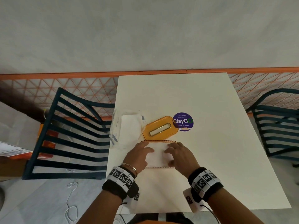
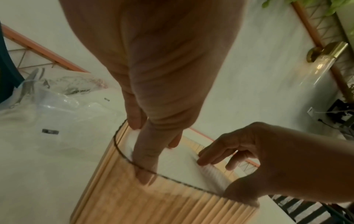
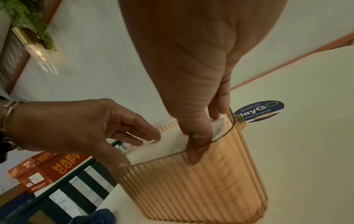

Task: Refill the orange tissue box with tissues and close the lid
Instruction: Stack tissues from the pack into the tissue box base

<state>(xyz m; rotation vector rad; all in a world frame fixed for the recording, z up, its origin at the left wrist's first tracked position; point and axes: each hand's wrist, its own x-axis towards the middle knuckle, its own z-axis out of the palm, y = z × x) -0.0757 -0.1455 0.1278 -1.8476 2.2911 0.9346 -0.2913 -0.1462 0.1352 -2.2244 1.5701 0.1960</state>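
Observation:
The orange ribbed tissue box (image 1: 158,141) (image 2: 172,204) (image 3: 210,189) stands open near the table's front left, with a white tissue stack (image 1: 159,153) (image 2: 178,163) (image 3: 164,145) sitting in its mouth. My left hand (image 1: 146,155) (image 2: 141,150) holds the stack's left end, thumb inside the near wall and fingers over the top. At the right end my right hand (image 1: 172,155) (image 3: 205,133) grips the same way. The orange slotted lid (image 1: 161,122) lies flat on the table just behind the box.
A clear plastic tissue pack (image 1: 127,131) (image 2: 47,115) lies left of the lid at the white table's (image 1: 210,143) left edge. A purple round sticker (image 1: 183,121) (image 3: 260,111) is right of the lid. Dark slatted chairs (image 1: 69,135) (image 1: 278,123) flank the table.

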